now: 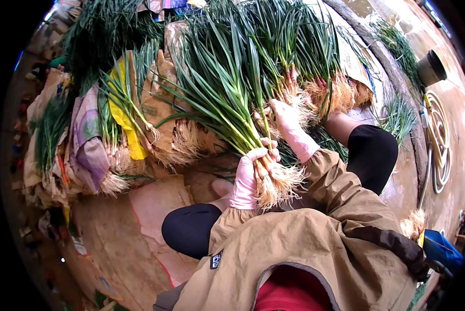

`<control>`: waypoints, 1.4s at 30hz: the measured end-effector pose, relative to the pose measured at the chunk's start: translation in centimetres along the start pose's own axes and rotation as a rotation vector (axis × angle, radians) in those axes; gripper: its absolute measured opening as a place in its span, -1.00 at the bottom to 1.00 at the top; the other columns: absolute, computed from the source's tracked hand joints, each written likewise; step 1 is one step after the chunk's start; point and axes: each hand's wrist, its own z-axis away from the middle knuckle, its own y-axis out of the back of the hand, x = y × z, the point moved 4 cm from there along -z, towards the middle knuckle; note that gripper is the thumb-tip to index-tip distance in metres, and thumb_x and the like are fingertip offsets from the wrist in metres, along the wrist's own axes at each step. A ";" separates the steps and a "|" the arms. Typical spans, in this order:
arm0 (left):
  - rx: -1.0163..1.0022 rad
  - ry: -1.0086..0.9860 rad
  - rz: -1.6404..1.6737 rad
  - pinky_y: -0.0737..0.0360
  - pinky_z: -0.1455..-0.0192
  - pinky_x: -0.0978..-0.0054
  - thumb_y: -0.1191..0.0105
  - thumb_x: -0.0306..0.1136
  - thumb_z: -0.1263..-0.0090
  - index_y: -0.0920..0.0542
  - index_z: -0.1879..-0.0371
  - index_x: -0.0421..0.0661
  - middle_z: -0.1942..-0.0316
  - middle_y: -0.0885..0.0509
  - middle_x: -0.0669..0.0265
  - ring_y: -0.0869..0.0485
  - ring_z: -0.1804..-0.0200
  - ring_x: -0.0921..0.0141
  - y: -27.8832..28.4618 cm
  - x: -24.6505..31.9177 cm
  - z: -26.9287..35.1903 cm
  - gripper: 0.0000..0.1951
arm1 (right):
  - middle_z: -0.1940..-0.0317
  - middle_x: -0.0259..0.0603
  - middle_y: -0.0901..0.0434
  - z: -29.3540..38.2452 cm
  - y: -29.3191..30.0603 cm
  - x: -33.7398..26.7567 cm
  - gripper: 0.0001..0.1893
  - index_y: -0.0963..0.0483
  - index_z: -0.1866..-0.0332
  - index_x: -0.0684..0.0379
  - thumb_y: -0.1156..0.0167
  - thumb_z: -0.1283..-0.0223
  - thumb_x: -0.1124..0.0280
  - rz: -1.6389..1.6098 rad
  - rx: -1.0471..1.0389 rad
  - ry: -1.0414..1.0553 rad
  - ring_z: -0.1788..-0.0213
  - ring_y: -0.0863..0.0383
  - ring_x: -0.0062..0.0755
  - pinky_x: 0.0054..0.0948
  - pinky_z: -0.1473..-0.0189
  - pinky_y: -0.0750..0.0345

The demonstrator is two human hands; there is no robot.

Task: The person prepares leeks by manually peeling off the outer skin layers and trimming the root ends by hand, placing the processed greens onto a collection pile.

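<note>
My left hand (252,171), in a pink glove, is closed around the lower stems of a bunch of green garlic plants (248,126), whose pale roots hang below the fist. Above and to the right, my right hand (285,116), gloved too, reaches to the root ends of a pile of similar plants (290,87). Its fingertips are partly hidden among stems and roots, so whether it grips one cannot be told. The long green leaves of the held bunch spread up and to the left.
Bundles wrapped in brown paper (158,105), yellow sheeting (123,112) and a purple sack (88,136) stand at the left. Loose plants (397,116) lie at the right, near a dark bucket (431,68) and a coiled hose (437,142). A pinkish mat (158,217) covers part of the floor.
</note>
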 end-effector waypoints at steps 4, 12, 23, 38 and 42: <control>-0.201 -0.047 0.170 -0.56 0.20 0.42 -0.05 -0.46 -0.20 -0.45 0.04 -0.09 0.06 -0.43 0.23 -0.46 0.17 0.36 -0.9 2.4 1.3 -0.69 | 0.43 -0.12 -0.65 4.6 1.4 5.9 -0.65 -0.58 0.27 0.27 -0.04 -0.31 0.16 0.753 -0.694 0.041 0.36 -0.62 -0.43 -0.42 0.21 -0.53; -0.330 0.047 0.301 -0.39 0.13 0.49 -0.13 -0.33 -0.22 -0.07 -0.42 -0.13 0.30 -0.39 0.40 -0.38 0.25 0.49 -2.5 1.6 0.8 -0.22 | 0.39 -0.15 -0.63 -5.3 2.8 -5.6 -0.69 -0.54 0.24 0.10 -0.05 -0.33 0.06 1.116 0.072 0.250 0.40 -0.62 -0.28 -0.30 0.23 -0.57; 0.155 -0.095 0.001 -0.56 -0.04 0.21 -0.03 -0.39 -0.28 -0.48 0.03 -0.19 0.10 -0.60 0.05 -0.61 0.12 0.19 -0.2 1.0 -0.3 -0.71 | 0.33 -0.35 -0.69 1.6 0.4 -6.3 -0.72 -0.60 0.17 0.14 -0.22 -0.19 0.16 0.725 -0.511 -0.070 0.37 -0.62 -0.47 -0.38 0.19 -0.55; 0.119 0.037 0.048 -0.58 0.17 0.32 -0.03 -0.36 -0.30 -0.49 0.15 -0.24 0.39 -0.59 0.21 -0.60 0.31 0.31 -0.3 0.2 -0.2 -0.77 | 0.55 -0.42 -0.44 2.2 -2.5 0.9 -0.79 -0.46 0.22 0.15 -0.11 -0.32 0.22 -0.349 -0.356 -0.278 0.61 -0.36 -0.66 -0.67 0.57 -0.31; -0.024 -0.050 0.189 -0.50 0.12 0.33 -0.04 -0.37 -0.28 -0.45 0.07 -0.14 0.42 -0.53 0.30 -0.54 0.35 0.37 -1.5 0.4 0.1 -0.73 | 0.63 -0.50 -0.37 3.2 -4.6 0.5 -0.80 -0.45 0.29 0.10 -0.10 -0.32 0.20 -0.738 -0.240 -0.575 0.67 -0.27 -0.65 -0.61 0.63 -0.23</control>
